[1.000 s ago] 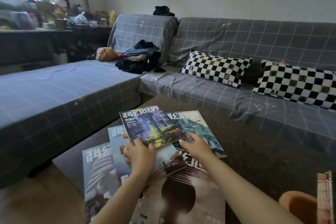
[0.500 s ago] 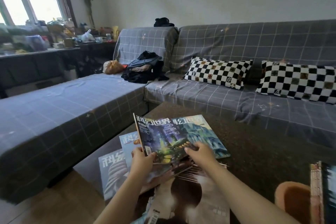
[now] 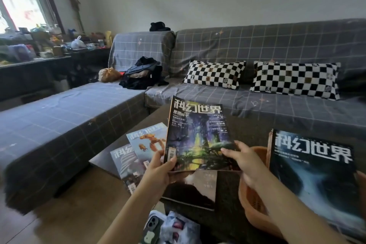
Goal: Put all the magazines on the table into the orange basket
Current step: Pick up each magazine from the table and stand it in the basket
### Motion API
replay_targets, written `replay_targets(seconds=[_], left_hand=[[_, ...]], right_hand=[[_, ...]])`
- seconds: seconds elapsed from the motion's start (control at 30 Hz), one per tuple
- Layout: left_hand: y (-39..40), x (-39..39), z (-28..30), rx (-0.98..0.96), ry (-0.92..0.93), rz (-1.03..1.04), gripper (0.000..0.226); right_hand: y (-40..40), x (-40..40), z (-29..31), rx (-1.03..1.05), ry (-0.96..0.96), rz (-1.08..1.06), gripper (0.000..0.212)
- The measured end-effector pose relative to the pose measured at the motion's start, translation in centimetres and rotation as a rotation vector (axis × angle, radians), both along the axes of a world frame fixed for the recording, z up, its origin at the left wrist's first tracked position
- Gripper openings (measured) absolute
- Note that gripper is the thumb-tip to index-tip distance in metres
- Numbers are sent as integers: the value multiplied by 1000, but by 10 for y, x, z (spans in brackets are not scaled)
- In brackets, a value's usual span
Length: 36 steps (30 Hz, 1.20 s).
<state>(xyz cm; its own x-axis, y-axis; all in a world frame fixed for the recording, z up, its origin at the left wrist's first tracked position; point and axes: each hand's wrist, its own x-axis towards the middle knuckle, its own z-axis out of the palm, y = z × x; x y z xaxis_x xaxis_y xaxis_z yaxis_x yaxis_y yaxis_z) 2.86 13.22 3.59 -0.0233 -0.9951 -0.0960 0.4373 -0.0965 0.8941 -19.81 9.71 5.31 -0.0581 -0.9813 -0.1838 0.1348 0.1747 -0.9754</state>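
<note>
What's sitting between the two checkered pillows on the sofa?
Nothing: in the head view, only a bare strip of the grey grid sofa cover shows between the left pillow and the right pillow.

I hold a purple-and-green magazine [image 3: 196,136] tilted up off the surface [image 3: 251,134]. Three more lie overlapped there: an orange-creature cover [image 3: 147,140], a grey one [image 3: 126,162], a dark one [image 3: 200,186]. A dark-blue magazine [image 3: 315,176] stands upright in the orange basket [image 3: 251,212].
</note>
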Motion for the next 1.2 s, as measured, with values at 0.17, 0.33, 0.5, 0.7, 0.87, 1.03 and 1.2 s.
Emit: replay_targets(seconds=[0.17, 0.33, 0.5, 0.7, 0.87, 1.03, 1.2], left_hand=[[23, -45, 18, -38, -21, -163, 18], [30, -96, 14, -73, -84, -259, 18], [28, -150, 4, -110, -206, -348, 29], [24, -198, -4, -100, -395, -443, 34], [21, -216, -8, -154, -774, -374, 26], [17, -223, -11, -190, -917, -244, 33], [18, -223, -14, -134, -949, -225, 38]], right_hand=[[49, -52, 5, -57, -98, -49, 45], [88, -102, 8, -85, -103, -178, 64], [115, -153, 4, -67, -38, -327, 69], [130, -189, -7, -109, 35, -421, 36], [131, -204, -20, -34, 331, -393, 34], [131, -203, -26, 90, 616, -420, 47], [128, -200, -32, 134, 626, -432, 48]])
